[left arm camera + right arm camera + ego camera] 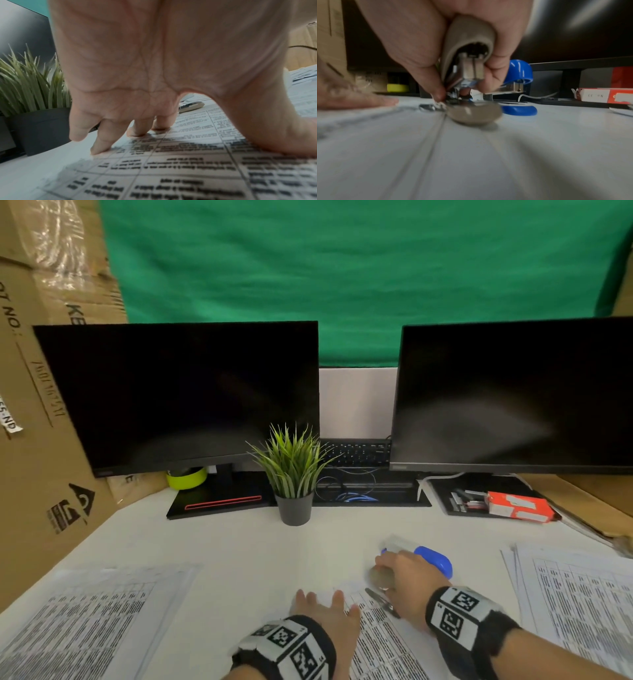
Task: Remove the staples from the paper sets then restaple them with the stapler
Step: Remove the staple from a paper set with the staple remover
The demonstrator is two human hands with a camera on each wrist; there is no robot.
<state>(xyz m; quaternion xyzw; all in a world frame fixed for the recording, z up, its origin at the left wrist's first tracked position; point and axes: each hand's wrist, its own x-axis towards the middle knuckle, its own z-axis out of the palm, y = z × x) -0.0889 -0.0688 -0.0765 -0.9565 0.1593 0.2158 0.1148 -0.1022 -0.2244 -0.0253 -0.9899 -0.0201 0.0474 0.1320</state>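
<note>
White desk (239,546), 2 dark monitors (178,395) at back. Paper set (383,642) lies centre-front, more sheets L & R. Left hand (322,607) spread flat, fingers (102,143) straight, pressing the page down. Right hand (404,580) is curled round a grey staple remover (467,70), claws at the set's top corner; staple itself too blurred to see. Blue stapler (431,559) sits just behind, idle. Risk, imo: a crooked pull tears the corner, or pages slide if L pressure eases.
</note>
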